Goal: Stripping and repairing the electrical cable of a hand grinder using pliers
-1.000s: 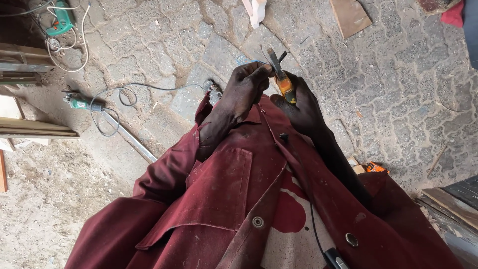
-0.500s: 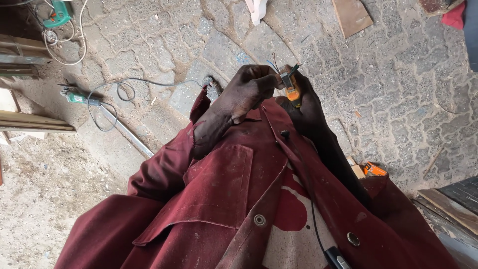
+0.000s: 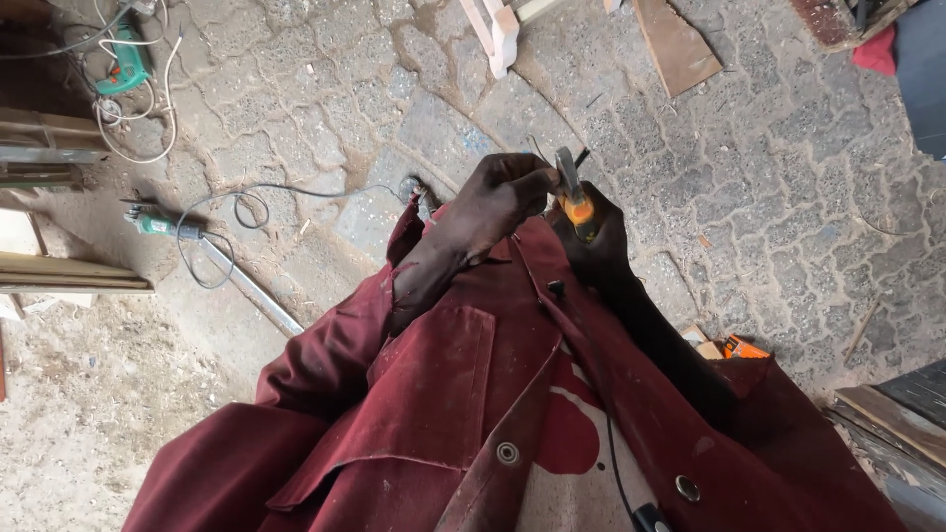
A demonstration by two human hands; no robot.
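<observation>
My right hand (image 3: 591, 232) grips orange-handled pliers (image 3: 574, 192), left hand (image 3: 493, 202) pinching thin wire (image 3: 540, 150); jaws could slip, nicking fingertips.

A: Is the light strong?
B: No, it is soft, even daylight. The stone floor (image 3: 788, 197) looks bright, with only weak shadows and no glare.
A: And sharpness?
B: Mostly sharp; straight lines bend slightly near the edges.
</observation>
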